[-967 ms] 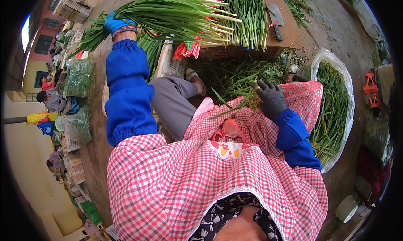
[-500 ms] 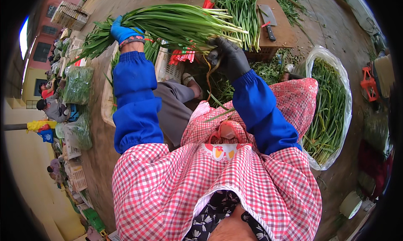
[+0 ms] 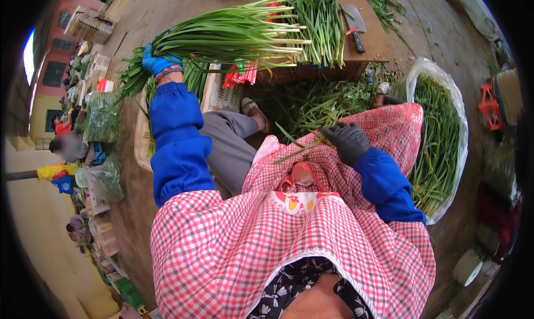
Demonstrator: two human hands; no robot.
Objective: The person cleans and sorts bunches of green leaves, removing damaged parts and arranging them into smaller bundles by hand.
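Observation:
My left hand (image 3: pixel 160 63), in a blue glove, is closed round the leafy end of a large bunch of garlic chives (image 3: pixel 222 36). The bunch lies nearly level, its pale stem ends pointing right. Over my lap, my right hand (image 3: pixel 349 143), in a black glove, has its fingers bent together around a withered leaf (image 3: pixel 317 141); part of its grip is hidden. Loose trimmings (image 3: pixel 328 105) lie on the floor just beyond that hand. More chives (image 3: pixel 317 27) rest beside a brown board (image 3: pixel 371 30) bearing a cleaver (image 3: pixel 354 25).
A white plastic bag (image 3: pixel 457 105) full of greens stands to my right. Red ties (image 3: pixel 241 74) lie on a pale crate (image 3: pixel 225 94) under the bunch. A red stool (image 3: pixel 489 107) is farther right. Other people and wrapped greens (image 3: pixel 103 119) are at the far left.
My right hand has left the stem ends and come down and right toward my lap with the withered leaf. My left hand and the bunch have shifted slightly left.

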